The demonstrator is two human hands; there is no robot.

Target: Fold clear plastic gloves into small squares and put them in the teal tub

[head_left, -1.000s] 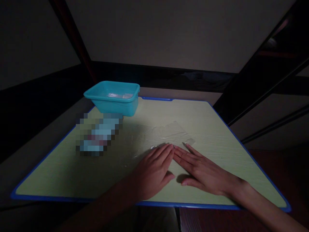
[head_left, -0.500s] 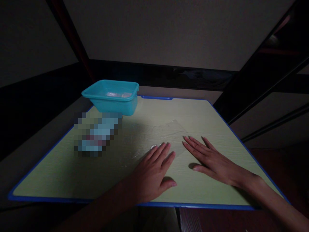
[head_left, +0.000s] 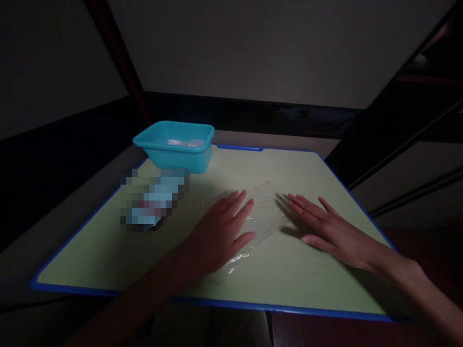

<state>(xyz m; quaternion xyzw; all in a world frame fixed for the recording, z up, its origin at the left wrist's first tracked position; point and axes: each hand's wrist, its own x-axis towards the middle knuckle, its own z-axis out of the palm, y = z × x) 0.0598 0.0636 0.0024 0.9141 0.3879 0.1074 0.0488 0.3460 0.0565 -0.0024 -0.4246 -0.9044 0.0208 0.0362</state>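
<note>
A clear plastic bag or sheet (head_left: 265, 212) lies flat on the pale yellow-green tabletop, with shiny creases near its front end. My left hand (head_left: 220, 231) is over its left part, fingers spread and a little blurred, hiding some of it. Just off its right edge is my right hand (head_left: 321, 226), palm down with fingers stretched out; a shadow under the fingertips shows it slightly raised. Neither hand holds anything.
A turquoise plastic basin (head_left: 181, 149) stands at the table's back left, with some pale, shiny contents. In front of it lies a pixelated light-blue item (head_left: 159, 197), its kind unclear. Blue trim (head_left: 253, 306) edges the table (head_left: 325, 289).
My left hand has moved forward over the plastic, uncovering its creased front end. My right hand has lifted slightly off the table and shifted right. The whole view has shifted slightly.
</note>
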